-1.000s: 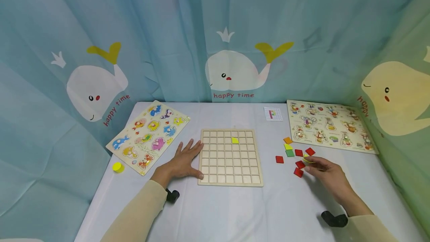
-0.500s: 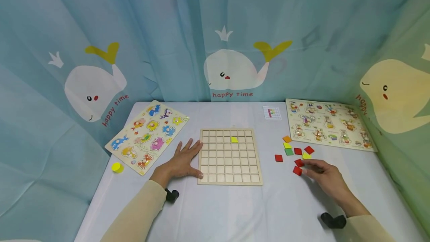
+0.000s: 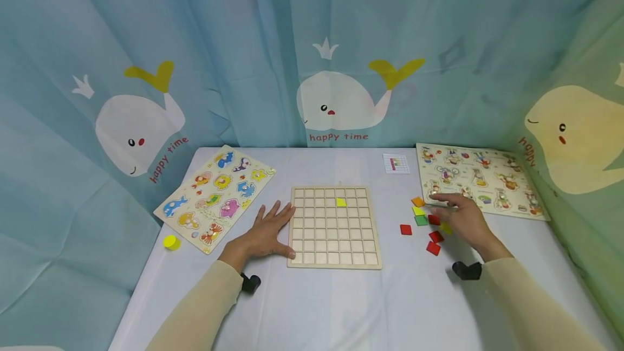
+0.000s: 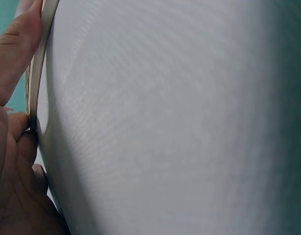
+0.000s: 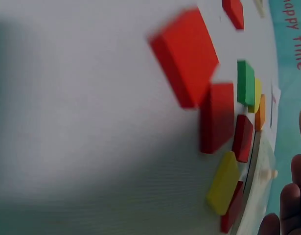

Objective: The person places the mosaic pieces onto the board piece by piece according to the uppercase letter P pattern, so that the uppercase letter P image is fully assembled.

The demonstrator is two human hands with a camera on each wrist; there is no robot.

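Up and away from the nearer red tiles, the right hand [image 3: 464, 220] has shifted since the earlier frames; it now hovers over the far part of the scatter, pointing toward the orange tile [image 3: 417, 202]. That tile lies at the far end of the loose group, corner toward the picture board [image 3: 487, 183]. Just nearer come a yellow tile [image 3: 418, 210] and a green tile [image 3: 421, 221], with a red tile [image 3: 434, 220] beside the green. Another yellow tile [image 3: 446, 228] is partly hidden by the right hand.

Fingers and thumb there are apart, and no tile shows between them (the right wrist view catches only the fingertips, clear of the pieces). Picking out one tile seems the step in hand. It should go best with a thumb-and-index pinch on two opposite edges from above; sweeping sideways could jostle the close neighbours. Lifting straight up before crossing the table would be wise.

Well to the left lies the wooden grid [image 3: 332, 245], one yellow square [image 3: 341, 202] in its second row from the far edge. Spread rather than gripping, the left hand [image 3: 263, 236] rests at its left edge, thumb on the near corner; light pressure there should steady it. Beyond sits the small printed card [image 3: 396, 164], worth checking for colour and cell, though its pattern is too small to read fully.
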